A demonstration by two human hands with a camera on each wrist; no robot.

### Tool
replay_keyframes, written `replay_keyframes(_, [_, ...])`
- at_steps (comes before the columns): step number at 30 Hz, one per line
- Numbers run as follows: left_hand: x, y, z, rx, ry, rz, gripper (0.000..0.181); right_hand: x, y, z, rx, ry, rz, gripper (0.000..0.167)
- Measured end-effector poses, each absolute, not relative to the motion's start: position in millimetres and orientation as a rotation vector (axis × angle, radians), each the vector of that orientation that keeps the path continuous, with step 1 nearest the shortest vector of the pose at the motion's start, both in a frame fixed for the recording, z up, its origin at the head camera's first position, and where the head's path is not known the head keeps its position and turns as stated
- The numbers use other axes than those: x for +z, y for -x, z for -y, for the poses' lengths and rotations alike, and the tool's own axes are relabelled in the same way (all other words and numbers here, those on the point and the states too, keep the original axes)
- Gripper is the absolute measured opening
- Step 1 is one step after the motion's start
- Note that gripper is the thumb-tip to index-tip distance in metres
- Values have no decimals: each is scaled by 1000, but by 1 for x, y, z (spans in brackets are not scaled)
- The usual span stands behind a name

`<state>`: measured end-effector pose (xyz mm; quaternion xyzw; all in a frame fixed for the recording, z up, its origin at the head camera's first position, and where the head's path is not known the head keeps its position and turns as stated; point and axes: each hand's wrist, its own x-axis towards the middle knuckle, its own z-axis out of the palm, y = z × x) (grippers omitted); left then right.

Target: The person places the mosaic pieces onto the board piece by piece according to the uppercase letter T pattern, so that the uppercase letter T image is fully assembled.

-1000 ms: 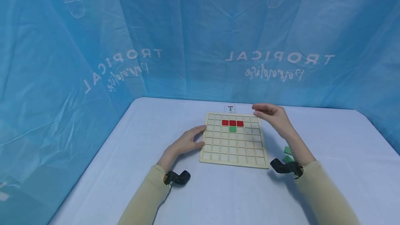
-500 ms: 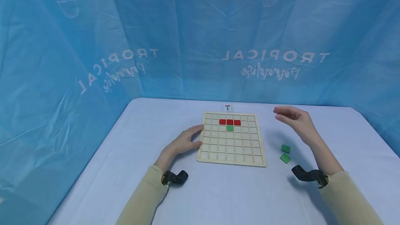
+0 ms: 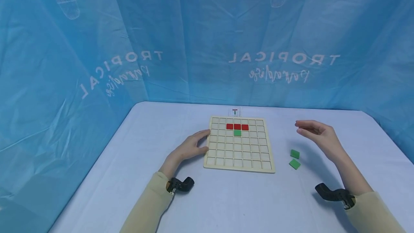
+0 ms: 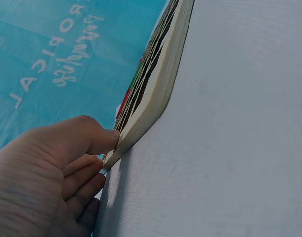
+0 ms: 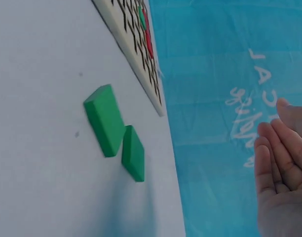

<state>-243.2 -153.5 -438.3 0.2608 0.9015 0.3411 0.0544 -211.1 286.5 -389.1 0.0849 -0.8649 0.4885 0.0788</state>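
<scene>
My left hand [image 3: 189, 147] touches the left edge of a pale square grid board [image 3: 238, 154], its thumb and fingertips spread apart along that side. In the left wrist view the thumb [image 4: 99, 140] lies against the board's rim. Three red tiles [image 3: 237, 126] form a row in the upper cells, and a green tile [image 3: 237, 133] sits under the middle one. To the right of the board, my right hand [image 3: 318, 137] hovers above the table with loosely bent fingers and nothing between them. Two loose green tiles [image 3: 295, 154] [image 5: 105, 121] lie on the cloth, left of and nearer than that hand.
A small printed card [image 3: 235, 112] with a coloured T-shaped pattern lies just behind the board. White cloth [image 3: 226, 204] covers the table. Blue curtains [image 3: 207, 39] hang behind it and along its left side.
My right hand has moved right from the board's upper right corner, then down a little, uncovering the two loose green tiles. The left hand has stayed at the board's edge.
</scene>
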Motion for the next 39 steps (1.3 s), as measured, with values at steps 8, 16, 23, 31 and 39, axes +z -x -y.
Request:
replay_keyframes(8, [-438,242,153,1026,-771,-2745,66,-403,199,-300,1481,-259,2602,46])
replay_keyframes(16, [-438,241,154,1028,-759,-2749,66,-415,193,-303,1489,-279,2624,46])
replay_keyframes(23, [-438,241,154,1043,-760,-2738,66,-422,192,-305,1483,-310,2617,45])
replay_keyframes(31, [-437,243,154,1052,-767,-2740,66,-436,193,-310,1423,-335,2628,40])
replay_keyframes(39, [-438,243,153,1054,-770,-2735,66,-445,190,-311,1335,-330,2670,39])
